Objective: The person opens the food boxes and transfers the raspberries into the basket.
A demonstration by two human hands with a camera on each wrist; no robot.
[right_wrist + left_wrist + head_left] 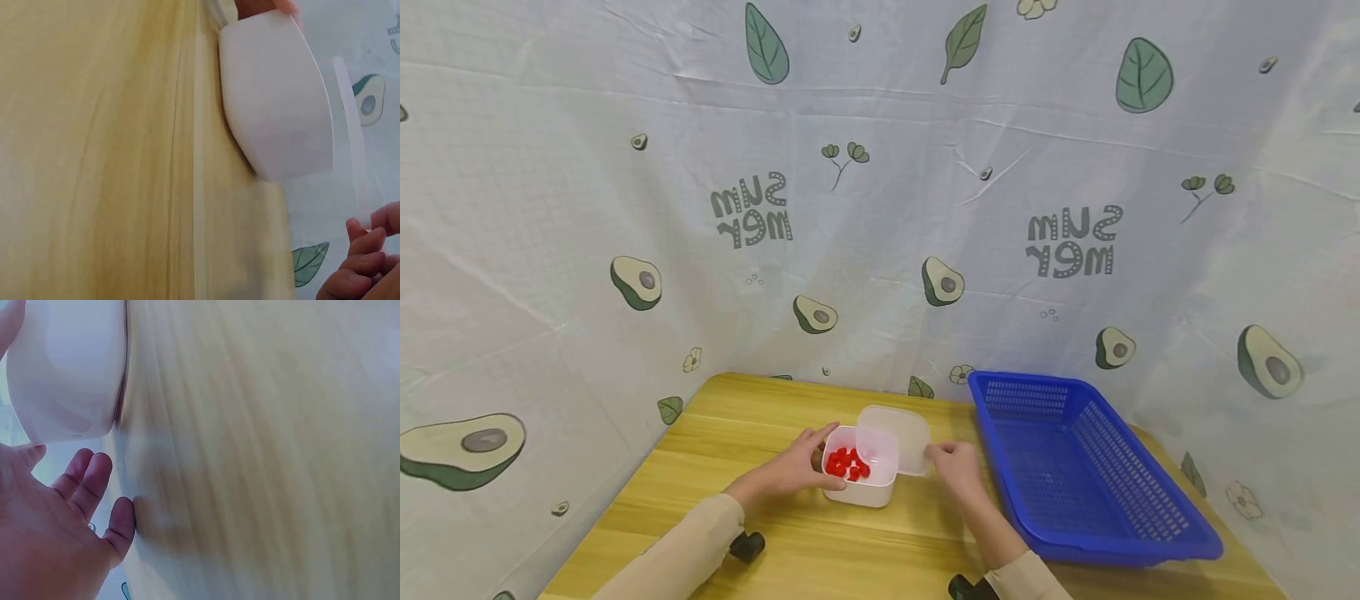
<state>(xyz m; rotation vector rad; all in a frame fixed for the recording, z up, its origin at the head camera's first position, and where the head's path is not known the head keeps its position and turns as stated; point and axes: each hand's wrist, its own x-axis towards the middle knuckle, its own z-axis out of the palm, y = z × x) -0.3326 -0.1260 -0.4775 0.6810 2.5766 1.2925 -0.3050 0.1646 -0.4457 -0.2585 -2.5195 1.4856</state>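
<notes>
A small white plastic container (859, 495) stands upright on the table, with several small red pieces (842, 462) gathered toward its left side. My left hand (788, 469) holds the container's left side, thumb at the front and index finger at the back. In the left wrist view, its other fingers (92, 481) stay off the container wall (69, 369). Between thumb and fingertips, my right hand (958, 473) pinches a translucent lid (912, 433) by its right edge. The right wrist view shows the lid (353, 137) edge-on, raised above the container's rim and overlapping its right part from above.
A large blue plastic basket (1000, 492) stands on the right of the table, close beside my right forearm. The wood-grain table (730, 433) ends at a patterned curtain (880, 333) behind and at the sides.
</notes>
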